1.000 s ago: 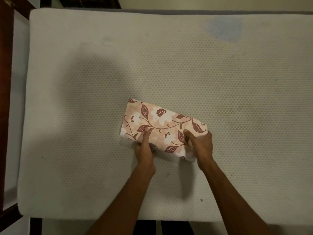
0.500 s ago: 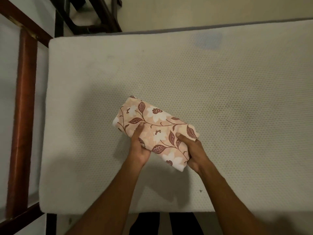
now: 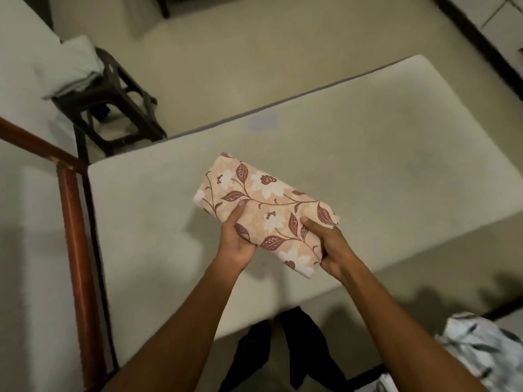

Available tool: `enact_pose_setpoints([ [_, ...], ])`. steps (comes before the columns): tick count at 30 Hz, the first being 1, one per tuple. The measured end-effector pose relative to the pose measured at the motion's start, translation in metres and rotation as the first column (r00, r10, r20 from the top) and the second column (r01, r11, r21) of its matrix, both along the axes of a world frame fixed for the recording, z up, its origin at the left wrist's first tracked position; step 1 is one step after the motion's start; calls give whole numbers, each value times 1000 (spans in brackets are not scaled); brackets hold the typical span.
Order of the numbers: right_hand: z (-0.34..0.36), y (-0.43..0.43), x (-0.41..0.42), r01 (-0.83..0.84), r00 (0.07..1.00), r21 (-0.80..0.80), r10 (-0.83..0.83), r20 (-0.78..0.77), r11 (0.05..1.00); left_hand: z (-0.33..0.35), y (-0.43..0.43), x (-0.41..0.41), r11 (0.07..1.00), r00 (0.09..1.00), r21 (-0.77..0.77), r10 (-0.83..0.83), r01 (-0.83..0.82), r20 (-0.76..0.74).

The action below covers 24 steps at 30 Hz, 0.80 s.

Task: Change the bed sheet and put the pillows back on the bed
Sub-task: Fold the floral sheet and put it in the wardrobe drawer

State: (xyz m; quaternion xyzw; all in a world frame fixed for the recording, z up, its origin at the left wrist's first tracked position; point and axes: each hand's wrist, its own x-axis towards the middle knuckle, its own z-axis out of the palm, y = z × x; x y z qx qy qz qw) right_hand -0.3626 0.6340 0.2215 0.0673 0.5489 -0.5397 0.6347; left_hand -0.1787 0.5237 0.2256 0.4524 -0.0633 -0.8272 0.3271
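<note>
- The folded floral bed sheet [image 3: 266, 213] is held in both hands over the near part of the bare mattress [image 3: 382, 154].
- The left hand [image 3: 237, 241] clasps the sheet's near long edge, thumb on top and fingers curled beneath.
- The right hand [image 3: 331, 247] grasps the near right end, thumb on the print.
- Most of the bundle lies beyond both grips, slanting away to the left.
- A wooden bed rail [image 3: 76, 222] runs at left.
- A dark stool [image 3: 119, 108] carrying pale folded cloth [image 3: 73, 66] stands beyond the mattress.

Beige floor [image 3: 254, 52]; dark stool [image 3: 124, 87] upper left; reddish wooden rail [image 3: 74, 222] left.
</note>
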Motion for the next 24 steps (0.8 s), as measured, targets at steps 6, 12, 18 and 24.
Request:
enact_pose_setpoints([
  [6,87,87,-26,234,970,-43,-236,-52,971,88,53,-54,978,977,-74,-199,194,-78],
  [12,132,151,-90,391,909,-120,-404,-108,913,124,96,-143,930,922,-116,-364,350,-135],
  [18,157,213,-186,486,848,-179,-511,-139,855,143,147,-260,891,875,-151,-451,429,-177],
  [24,166,277,-265,572,784,-197,-602,-155,796,149,199,-359,841,821,-138,-540,523,-184],
])
